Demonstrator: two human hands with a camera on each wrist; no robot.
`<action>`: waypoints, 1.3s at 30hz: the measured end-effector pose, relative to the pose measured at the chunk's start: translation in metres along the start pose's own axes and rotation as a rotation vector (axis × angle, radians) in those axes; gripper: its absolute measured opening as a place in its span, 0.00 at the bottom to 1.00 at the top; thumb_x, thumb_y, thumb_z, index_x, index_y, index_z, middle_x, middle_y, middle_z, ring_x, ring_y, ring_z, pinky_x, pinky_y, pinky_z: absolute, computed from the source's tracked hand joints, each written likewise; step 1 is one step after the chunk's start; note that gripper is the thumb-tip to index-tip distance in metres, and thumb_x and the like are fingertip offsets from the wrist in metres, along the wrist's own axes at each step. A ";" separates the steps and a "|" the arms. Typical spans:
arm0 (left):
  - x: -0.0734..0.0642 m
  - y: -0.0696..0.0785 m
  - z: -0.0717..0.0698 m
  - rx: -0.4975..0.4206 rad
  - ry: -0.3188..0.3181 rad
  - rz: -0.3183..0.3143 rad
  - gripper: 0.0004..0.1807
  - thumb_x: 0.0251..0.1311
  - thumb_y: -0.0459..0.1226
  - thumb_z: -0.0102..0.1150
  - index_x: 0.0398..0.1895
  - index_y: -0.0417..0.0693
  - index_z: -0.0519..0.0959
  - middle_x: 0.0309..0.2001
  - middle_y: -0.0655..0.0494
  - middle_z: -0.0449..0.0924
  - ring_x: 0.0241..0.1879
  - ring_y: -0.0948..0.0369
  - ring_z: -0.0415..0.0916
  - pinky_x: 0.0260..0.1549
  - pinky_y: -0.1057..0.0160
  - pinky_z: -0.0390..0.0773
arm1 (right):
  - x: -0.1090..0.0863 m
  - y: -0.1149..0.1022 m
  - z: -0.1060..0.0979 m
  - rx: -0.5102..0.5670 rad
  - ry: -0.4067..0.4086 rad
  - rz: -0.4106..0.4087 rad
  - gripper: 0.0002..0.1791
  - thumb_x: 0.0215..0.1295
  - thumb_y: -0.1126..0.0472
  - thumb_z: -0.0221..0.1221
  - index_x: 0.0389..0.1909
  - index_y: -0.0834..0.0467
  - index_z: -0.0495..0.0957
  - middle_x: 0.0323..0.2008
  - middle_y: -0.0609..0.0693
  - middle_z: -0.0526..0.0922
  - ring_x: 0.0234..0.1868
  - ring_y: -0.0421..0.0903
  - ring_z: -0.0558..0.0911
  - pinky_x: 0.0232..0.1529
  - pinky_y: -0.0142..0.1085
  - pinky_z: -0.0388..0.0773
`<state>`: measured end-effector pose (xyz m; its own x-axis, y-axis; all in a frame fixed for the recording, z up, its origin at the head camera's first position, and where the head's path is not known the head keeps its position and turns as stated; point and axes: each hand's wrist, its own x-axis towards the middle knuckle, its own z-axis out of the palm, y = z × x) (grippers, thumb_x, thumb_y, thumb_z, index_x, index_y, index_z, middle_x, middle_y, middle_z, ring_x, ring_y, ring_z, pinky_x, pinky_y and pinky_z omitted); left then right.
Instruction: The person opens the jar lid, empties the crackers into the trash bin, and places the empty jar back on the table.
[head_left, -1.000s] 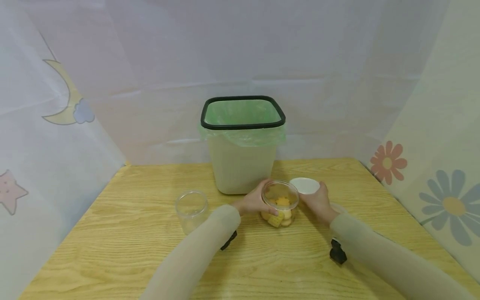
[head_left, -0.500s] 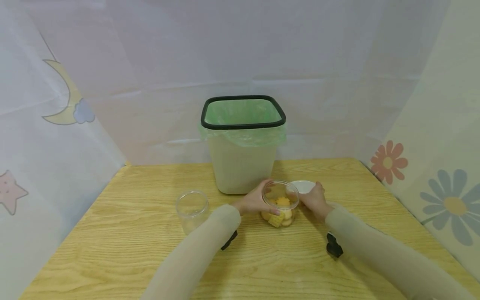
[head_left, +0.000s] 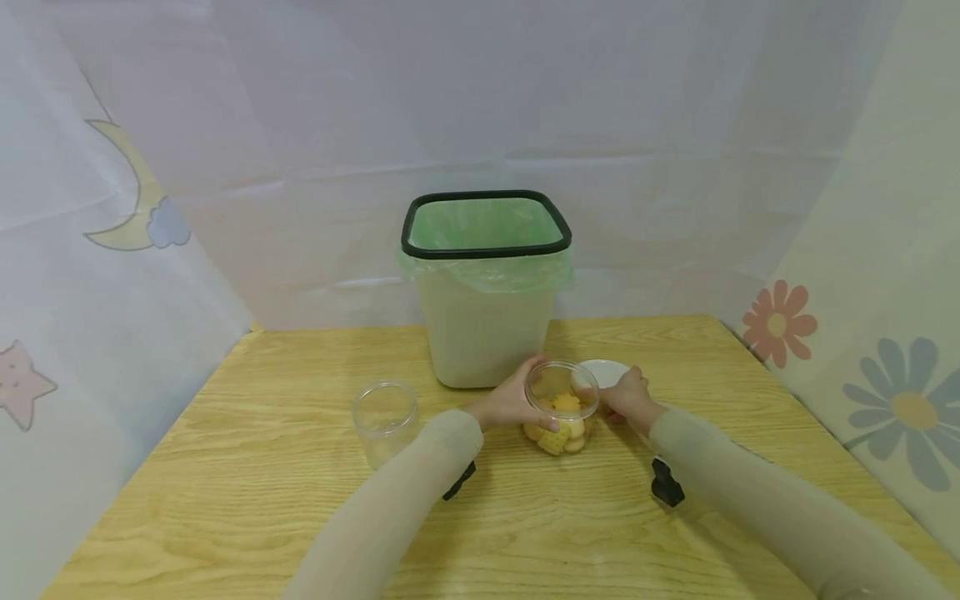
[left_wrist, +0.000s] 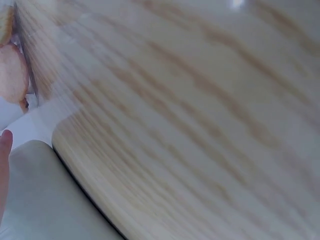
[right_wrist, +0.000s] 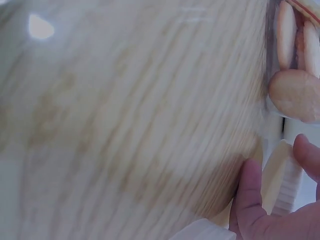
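Observation:
A clear round jar (head_left: 591, 408) with several cookies (head_left: 557, 435) in it stands upright and uncovered on the table. My left hand (head_left: 512, 402) grips its left side, thumb in front and fingers behind. Behind and right of the jar, my right hand (head_left: 630, 398) holds a white lid (head_left: 606, 372) low near the tabletop. The right wrist view has the lid's ribbed edge (right_wrist: 289, 182) between thumb and finger, with cookies (right_wrist: 295, 92) beyond. Only a fingertip (left_wrist: 5, 140) of the left hand shows in the left wrist view, below a cookie (left_wrist: 12, 75).
Another clear jar (head_left: 384, 431) stands uncovered to the left, partly behind the left sleeve. A bin (head_left: 483, 325) with a black rim and green liner is at the back middle. A second white lid edge (right_wrist: 204, 231) shows under the right wrist. Patterned sheets surround the wooden table (head_left: 247, 500).
My right hand has come a little left and lowered the white lid, which now looks flatter behind the cookie jar. The left hand and both jars have stayed put.

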<state>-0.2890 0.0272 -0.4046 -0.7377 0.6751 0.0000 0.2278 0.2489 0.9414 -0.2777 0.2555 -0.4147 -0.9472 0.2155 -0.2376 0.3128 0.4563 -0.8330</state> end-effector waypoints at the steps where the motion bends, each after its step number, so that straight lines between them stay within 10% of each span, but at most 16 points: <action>1: 0.000 0.001 0.000 0.002 0.001 0.001 0.57 0.49 0.31 0.74 0.77 0.53 0.44 0.76 0.53 0.47 0.74 0.54 0.44 0.68 0.51 0.55 | 0.000 0.000 -0.001 0.002 -0.006 0.002 0.59 0.60 0.60 0.66 0.68 0.78 0.28 0.63 0.82 0.43 0.22 0.43 0.75 0.23 0.32 0.80; 14: 0.003 0.003 0.005 0.047 0.045 0.001 0.55 0.49 0.35 0.75 0.76 0.53 0.50 0.73 0.55 0.56 0.71 0.56 0.56 0.64 0.50 0.63 | -0.012 0.003 -0.012 0.011 -0.017 -0.035 0.59 0.61 0.64 0.64 0.69 0.74 0.23 0.60 0.84 0.49 0.17 0.41 0.76 0.20 0.34 0.80; 26: 0.000 0.001 0.005 -0.032 0.018 0.035 0.64 0.47 0.27 0.74 0.77 0.46 0.36 0.78 0.50 0.39 0.75 0.53 0.40 0.69 0.51 0.53 | -0.016 0.001 -0.016 0.003 -0.025 -0.084 0.56 0.64 0.65 0.61 0.72 0.70 0.24 0.60 0.80 0.53 0.18 0.41 0.74 0.20 0.36 0.79; 39: 0.000 0.002 0.004 -0.004 0.015 0.050 0.63 0.46 0.28 0.75 0.77 0.44 0.38 0.77 0.47 0.42 0.75 0.53 0.40 0.69 0.53 0.52 | -0.020 -0.003 -0.006 -0.080 -0.007 -0.188 0.54 0.62 0.66 0.62 0.72 0.72 0.30 0.64 0.82 0.49 0.24 0.48 0.74 0.20 0.38 0.79</action>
<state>-0.2861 0.0310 -0.4039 -0.7349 0.6761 0.0521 0.2623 0.2127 0.9413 -0.2594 0.2552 -0.4042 -0.9898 0.1138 -0.0851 0.1345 0.5555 -0.8206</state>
